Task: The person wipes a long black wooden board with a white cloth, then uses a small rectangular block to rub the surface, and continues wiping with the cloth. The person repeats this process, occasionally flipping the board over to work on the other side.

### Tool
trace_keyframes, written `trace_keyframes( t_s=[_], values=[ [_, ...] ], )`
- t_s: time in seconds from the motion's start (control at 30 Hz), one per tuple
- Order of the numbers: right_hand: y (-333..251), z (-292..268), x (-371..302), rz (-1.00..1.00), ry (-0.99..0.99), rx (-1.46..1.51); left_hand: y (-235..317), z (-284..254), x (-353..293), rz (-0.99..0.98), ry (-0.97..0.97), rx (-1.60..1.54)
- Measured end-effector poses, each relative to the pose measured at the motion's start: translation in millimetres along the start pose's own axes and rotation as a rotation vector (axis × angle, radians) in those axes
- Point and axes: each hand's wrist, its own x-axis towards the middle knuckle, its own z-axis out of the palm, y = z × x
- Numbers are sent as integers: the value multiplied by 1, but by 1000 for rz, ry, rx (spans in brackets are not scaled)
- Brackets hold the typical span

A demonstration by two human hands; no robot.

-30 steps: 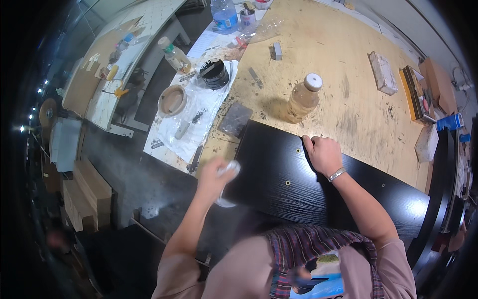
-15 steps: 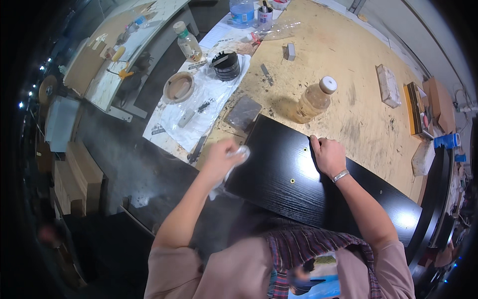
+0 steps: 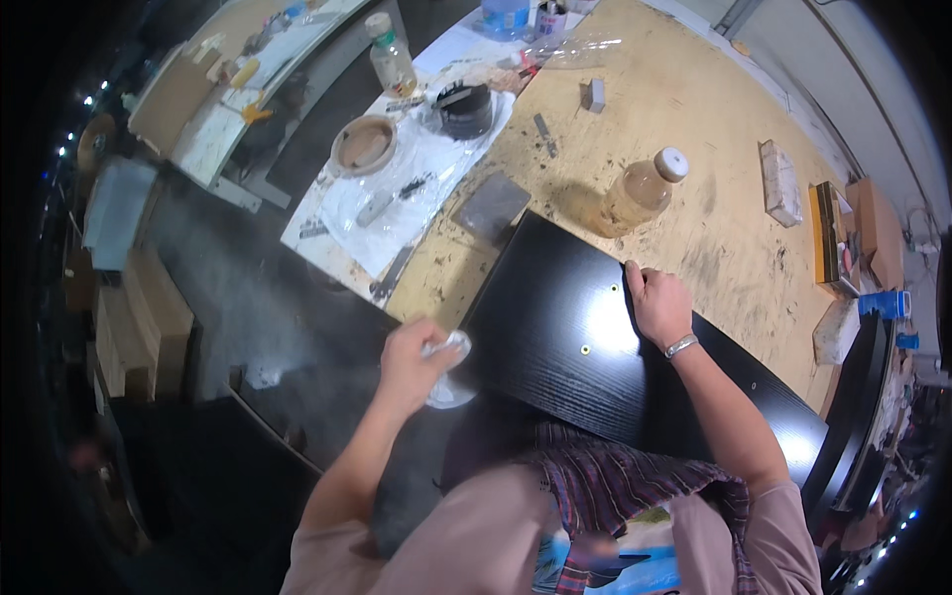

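The table (image 3: 729, 183) has a pale, wood-toned top, scuffed with dark smears and flecks. A sheet of thin, crinkled white plastic (image 3: 342, 213) covers part of its left side, and on it sit a round, shallow tan dish (image 3: 349, 162), a black-smeared round tub (image 3: 468, 119) and a flat scraper (image 3: 376, 209). Just beyond the board's far left corner lies a flat grey slab (image 3: 491, 206) with a dull surface. A clear bottle (image 3: 635, 198) with a white cap and yellowish contents stands near the board's far edge. Farther right are a whitish, rough-faced oblong block (image 3: 780, 183) and an open yellow-and-black box (image 3: 831, 238).

The board (image 3: 535, 297) is a long, flat, straight-edged panel lying at a slant along the table's near side, close to the person's waist. It is black, with fine streaks like wood grain and bright patches of glare. Two small yellow-rimmed holes show in its face.

The right hand (image 3: 662, 302) is closed over the board's far edge. The left hand (image 3: 409, 359) grips a bunched white cloth (image 3: 449, 393) beside the board's left end; whether the cloth touches it, I cannot tell.
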Motion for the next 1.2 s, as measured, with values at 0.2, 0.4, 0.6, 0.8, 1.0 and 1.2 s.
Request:
trace_keyframes(
  t_s=[0.2, 0.4, 0.6, 0.8, 1.0, 1.2],
  values=[
    [-7, -5, -1, -37, -10, -18, 16, 12, 37, 42, 37, -20],
    [-4, -5, -1, -36, -3, -5, 7, 11, 42, -6, -31, -5],
    [-11, -6, -2, -46, -17, -5, 33, 48, 152, 136, 59, 7],
    [-4, -10, -3, -34, -3, 17, 25, 39, 111, 122, 0, -21],
    [-12, -9, -3, -70, -9, 38, 46, 59, 173, 10, 81, -20],
    [-2, -9, 0, -17, -6, 18, 29, 36, 100, 46, -10, -86]
  ],
)
